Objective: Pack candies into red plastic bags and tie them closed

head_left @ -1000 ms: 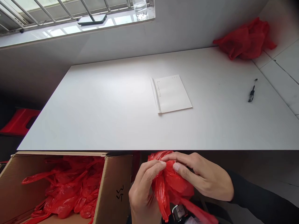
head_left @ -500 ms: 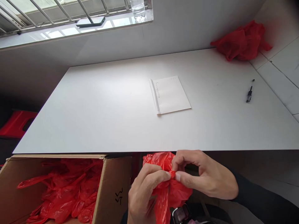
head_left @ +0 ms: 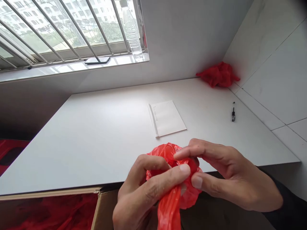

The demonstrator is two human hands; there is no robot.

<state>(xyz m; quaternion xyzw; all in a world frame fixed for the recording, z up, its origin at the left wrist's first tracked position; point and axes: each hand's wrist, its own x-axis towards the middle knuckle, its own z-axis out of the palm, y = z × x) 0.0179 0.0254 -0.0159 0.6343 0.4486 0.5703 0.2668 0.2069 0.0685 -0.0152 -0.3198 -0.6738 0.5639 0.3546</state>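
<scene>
A red plastic bag (head_left: 168,210) is gathered between my hands at the near edge of the white table. My left hand (head_left: 146,188) pinches the gathered plastic, its thumb lying across the bunch. From the right, the fingers and thumb of my right hand (head_left: 223,172) close on the same bag near its bunched middle. A twisted strip of the bag hangs down below my left thumb. What the bag contains, if anything, is hidden.
At lower left stands a cardboard box (head_left: 105,207) with red bags (head_left: 57,210) in it. On the white table (head_left: 96,134) lie a notebook (head_left: 168,118), a black pen (head_left: 233,115) and another red bag (head_left: 219,75). A phone (head_left: 97,60) and a bottle (head_left: 133,35) occupy the windowsill.
The view has tilted up, showing more window and less of the box. Both hands have raised the red bag closer to the camera, and the right fingers have spread somewhat around the bunched part.
</scene>
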